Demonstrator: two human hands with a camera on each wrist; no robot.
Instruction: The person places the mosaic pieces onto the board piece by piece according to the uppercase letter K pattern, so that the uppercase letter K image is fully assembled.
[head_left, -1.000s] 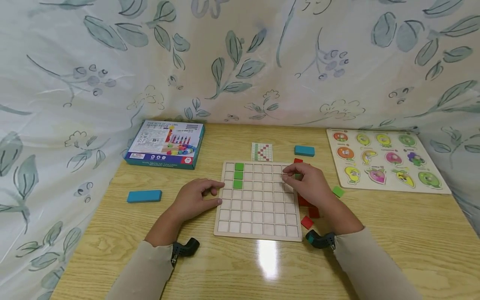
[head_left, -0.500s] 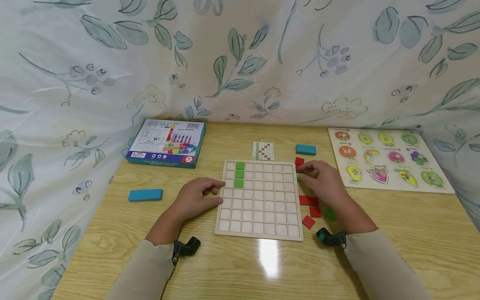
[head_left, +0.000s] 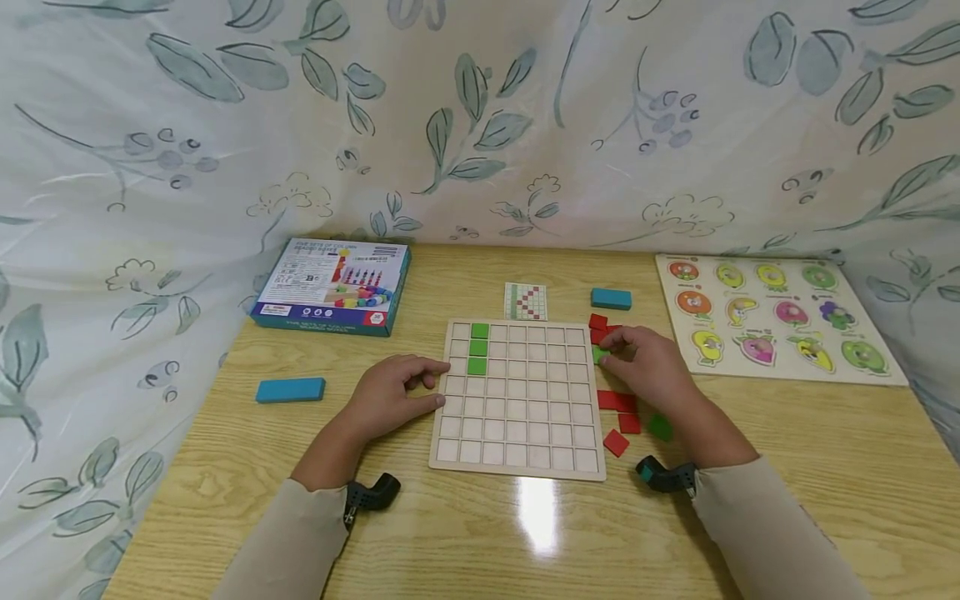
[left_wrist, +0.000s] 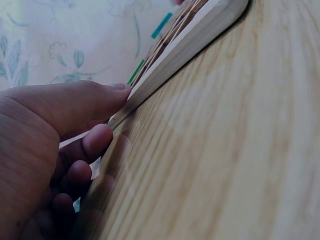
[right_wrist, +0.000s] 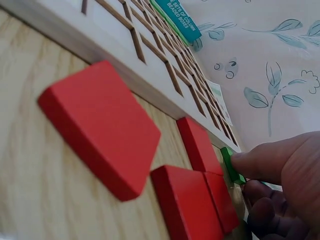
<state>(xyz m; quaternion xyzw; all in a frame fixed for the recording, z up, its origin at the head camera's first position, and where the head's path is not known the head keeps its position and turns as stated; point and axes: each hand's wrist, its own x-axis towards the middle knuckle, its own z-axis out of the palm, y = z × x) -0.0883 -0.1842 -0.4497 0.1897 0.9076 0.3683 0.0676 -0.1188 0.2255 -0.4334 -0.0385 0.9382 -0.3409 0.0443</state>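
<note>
Since half a second ago almost nothing has been moved: only the right hand (head_left: 651,363) has been drawn slightly nearer the board. At the left, the grid board's (head_left: 517,467) left edge is held by the left hand (head_left: 393,395), thumb on top and curled fingers (left_wrist: 95,145) against the rim. Three green tiles (head_left: 477,348) are seated in the board's upper left. At the right, just off the board's edge, a small green tile (right_wrist: 231,166) is pinched by the right hand, beside loose red tiles (head_left: 618,402).
</note>
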